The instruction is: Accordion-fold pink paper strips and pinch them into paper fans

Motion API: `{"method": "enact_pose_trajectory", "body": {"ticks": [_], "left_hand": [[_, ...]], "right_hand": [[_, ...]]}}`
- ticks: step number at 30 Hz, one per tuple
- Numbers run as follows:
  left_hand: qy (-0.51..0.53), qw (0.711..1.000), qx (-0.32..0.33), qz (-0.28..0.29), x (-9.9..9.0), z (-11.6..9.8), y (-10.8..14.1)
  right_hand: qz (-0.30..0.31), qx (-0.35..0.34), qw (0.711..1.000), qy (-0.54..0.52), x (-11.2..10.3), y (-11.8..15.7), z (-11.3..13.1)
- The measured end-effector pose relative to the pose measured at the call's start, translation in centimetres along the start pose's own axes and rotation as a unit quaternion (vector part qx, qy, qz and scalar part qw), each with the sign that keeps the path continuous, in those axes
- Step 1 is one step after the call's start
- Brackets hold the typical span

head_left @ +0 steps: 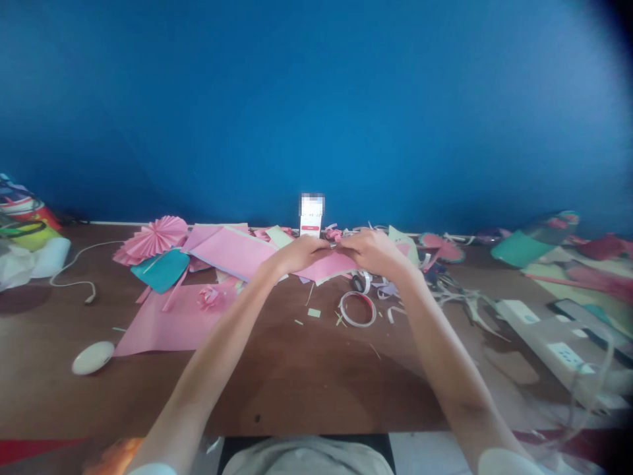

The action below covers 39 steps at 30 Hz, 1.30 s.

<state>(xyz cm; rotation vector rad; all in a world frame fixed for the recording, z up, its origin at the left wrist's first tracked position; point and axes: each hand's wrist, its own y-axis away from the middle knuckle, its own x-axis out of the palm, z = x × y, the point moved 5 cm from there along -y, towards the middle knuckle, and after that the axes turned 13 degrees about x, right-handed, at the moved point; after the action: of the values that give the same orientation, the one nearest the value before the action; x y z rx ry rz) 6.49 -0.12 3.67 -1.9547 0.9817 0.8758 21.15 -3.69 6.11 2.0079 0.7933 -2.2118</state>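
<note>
Both my arms reach forward over the brown table. My left hand (305,252) has its fingers pinched together, and my right hand (372,249) is closed facing it, the fingertips almost meeting. A small pale bit shows between them, too small to name. Just below and behind the hands lies pink paper (329,267); whether they touch it I cannot tell. A phone (310,221) with a lit screen stands upright beyond my left hand. Nearer me lies a roll of tape (357,309), with a smaller dark-cored roll (357,282) by my right wrist.
Left are pink sheets (168,323), a pleated pink paper fan (161,236), a teal piece (161,270) and a white oval object (93,357). Right are paper strips (475,303), a power strip (564,353) and a teal-wrapped item (519,247). A blue wall (316,105) rises behind.
</note>
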Motion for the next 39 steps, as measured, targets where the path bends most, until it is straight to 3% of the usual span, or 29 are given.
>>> {"method": "enact_pose_trajectory", "body": {"ticks": [10,22,31,39], "left_hand": [[-0.011,0.999,0.030,-0.039,0.3,0.3,-0.3],[0.020,0.998,-0.046,-0.031,-0.6,0.9,0.2],[-0.043,0.997,-0.056,-0.030,-2.7,1.5,1.3],[0.011,0.995,-0.102,-0.003,-3.4,2.6,2.4]], "right_hand": [[-0.012,0.003,1.000,0.028,0.4,-0.2,0.8],[0.016,0.042,0.998,0.038,-0.5,0.1,-0.1],[0.022,0.064,0.996,-0.052,-1.3,0.5,-1.3],[0.068,0.104,0.987,-0.106,-2.5,1.3,-3.5]]}}
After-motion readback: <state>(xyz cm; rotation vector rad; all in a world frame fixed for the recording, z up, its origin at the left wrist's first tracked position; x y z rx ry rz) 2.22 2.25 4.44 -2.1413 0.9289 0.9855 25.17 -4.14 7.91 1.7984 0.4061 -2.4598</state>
